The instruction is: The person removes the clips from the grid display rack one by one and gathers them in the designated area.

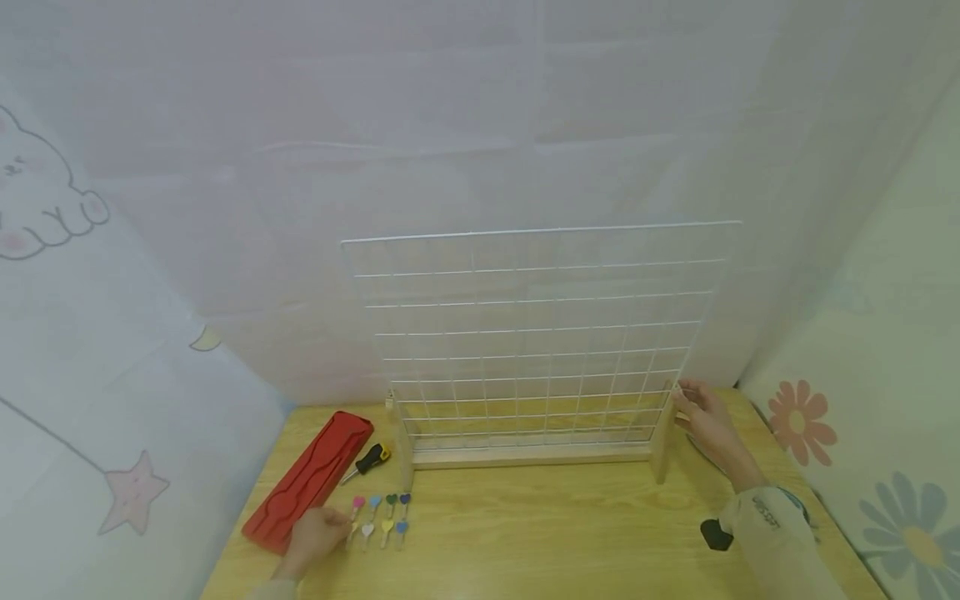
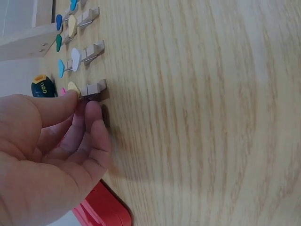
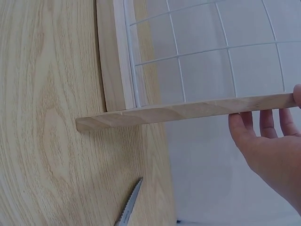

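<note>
My left hand pinches a small wooden clothespin with a yellow heart between thumb and fingers, low over the table. Beside it, several other heart clothespins lie in two rows, in pink, blue, green, white and yellow. A white wire grid stands upright in a wooden stand. At the right end of the stand, my right hand grips the upper part of the wooden side post, fingertips against its outer face and thumb at the opposite edge.
A red tray with moulded hollows lies left of the clothespins. Between it and the stand is a black and yellow screwdriver. A serrated blade lies right of the stand, and a black piece sits by my right sleeve.
</note>
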